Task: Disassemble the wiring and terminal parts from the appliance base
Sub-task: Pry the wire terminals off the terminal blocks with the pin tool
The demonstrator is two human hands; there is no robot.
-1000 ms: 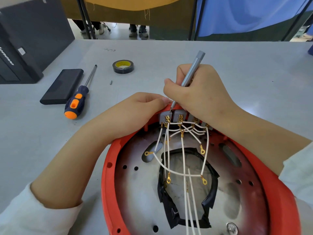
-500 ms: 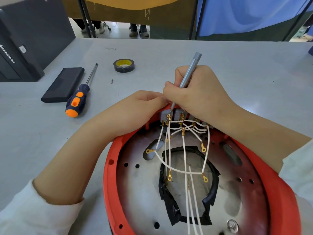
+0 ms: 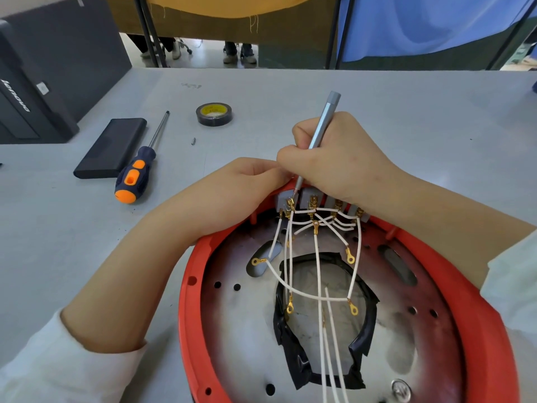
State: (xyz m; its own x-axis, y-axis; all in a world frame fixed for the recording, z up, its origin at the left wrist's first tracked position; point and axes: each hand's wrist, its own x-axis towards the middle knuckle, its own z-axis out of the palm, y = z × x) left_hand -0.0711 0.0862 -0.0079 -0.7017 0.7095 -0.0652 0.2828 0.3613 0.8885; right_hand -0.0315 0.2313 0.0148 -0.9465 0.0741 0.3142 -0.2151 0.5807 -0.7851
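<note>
A round appliance base with a red rim (image 3: 189, 301) and a metal plate lies in front of me. Grey terminal blocks (image 3: 308, 199) sit along its far edge, with brass lugs and white wires (image 3: 319, 274) running down over a black-taped opening. My right hand (image 3: 340, 161) grips a slim grey screwdriver (image 3: 324, 120) like a pen, its tip set on the leftmost terminal. My left hand (image 3: 232, 190) curls over the red rim just left of the blocks, its fingertips hidden behind the rim.
On the grey table to the left lie an orange-and-blue screwdriver (image 3: 136, 173), a flat black case (image 3: 112, 148), a loose small screw (image 3: 193, 141) and a roll of black tape (image 3: 214, 114). A dark computer case (image 3: 37, 82) stands at far left.
The slim screwdriver has tilted slightly more upright in my right hand. Both hands stay at the terminal blocks.
</note>
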